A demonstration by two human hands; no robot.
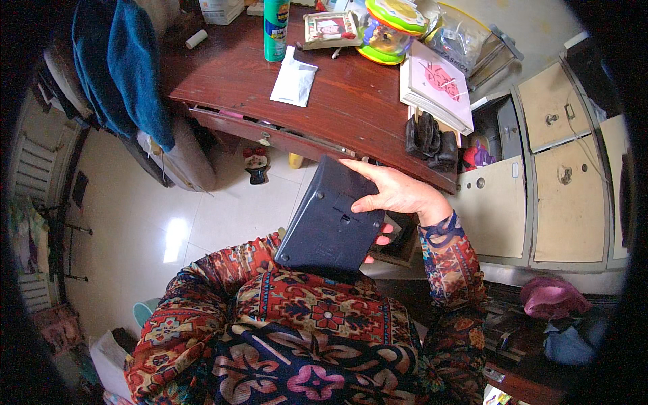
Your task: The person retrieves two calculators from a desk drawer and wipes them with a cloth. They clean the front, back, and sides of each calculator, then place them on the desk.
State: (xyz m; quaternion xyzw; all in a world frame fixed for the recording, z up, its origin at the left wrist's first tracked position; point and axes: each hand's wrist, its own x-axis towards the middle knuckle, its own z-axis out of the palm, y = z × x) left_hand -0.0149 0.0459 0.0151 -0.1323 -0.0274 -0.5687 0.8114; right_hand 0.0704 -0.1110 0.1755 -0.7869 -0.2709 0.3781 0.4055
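Observation:
A dark plastic electronic device (pixel 329 217), boxy with round rubber feet, is held tilted above the lap with its underside facing up. My right hand (pixel 390 190) is on its upper right part, the thumb on the underside by a small battery-cover latch and the forefinger along the top edge. Most of my left hand (pixel 383 239) is hidden beneath the device; its fingertips show past the right edge, supporting it. The side that faces down is not visible. Both sleeves are patterned in red and blue.
Beyond the device stands a reddish wooden desk (pixel 228 76) with a drawer (pixel 243 124) slightly out. On it are a white packet (pixel 295 78), a green spray can (pixel 276 30), a picture frame (pixel 331 30), a toy drum (pixel 387 33), thick books (pixel 438 86) and a black leather item (pixel 422 136). Cream cabinets (pixel 567 192) stand right.

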